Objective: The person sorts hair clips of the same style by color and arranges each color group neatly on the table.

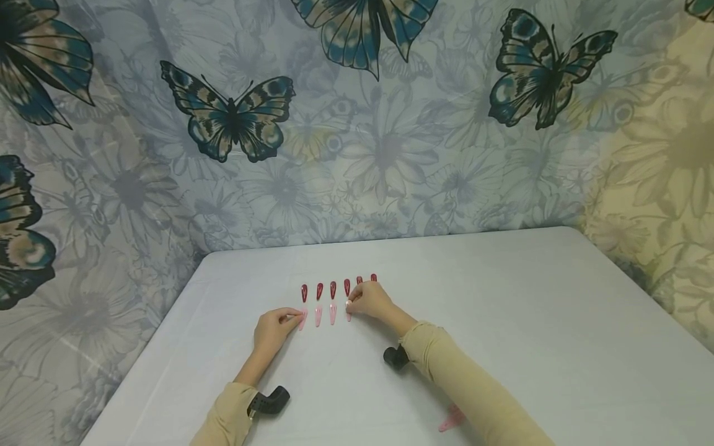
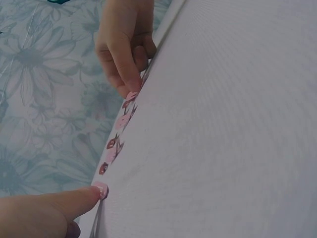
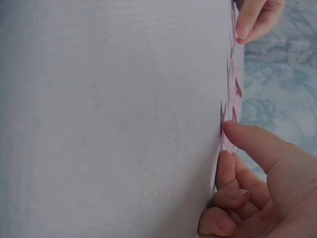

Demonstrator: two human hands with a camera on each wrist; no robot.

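Snap hair clips lie in two rows on the white table [image 1: 502, 297]. Red clips [image 1: 333, 290] make up the far row, several side by side; the two rightmost are partly covered by the right hand. Nearer are pink clips [image 1: 318, 316], each below a red one. My left hand [image 1: 273, 331] pinches the leftmost pink clip [image 2: 102, 190] at its wide end, under the first red clip. With thumb and forefinger my right hand [image 1: 370, 301] grips the rightmost pink clip [image 3: 228, 144] of the near row, below the fourth red one.
More pink clips [image 1: 453, 418] lie near the front edge, partly behind the right sleeve [image 1: 474, 384]. Each wrist carries a black camera mount [image 1: 270, 401]. Behind the table hangs a cloth [image 1: 385, 155] printed with butterflies and flowers.
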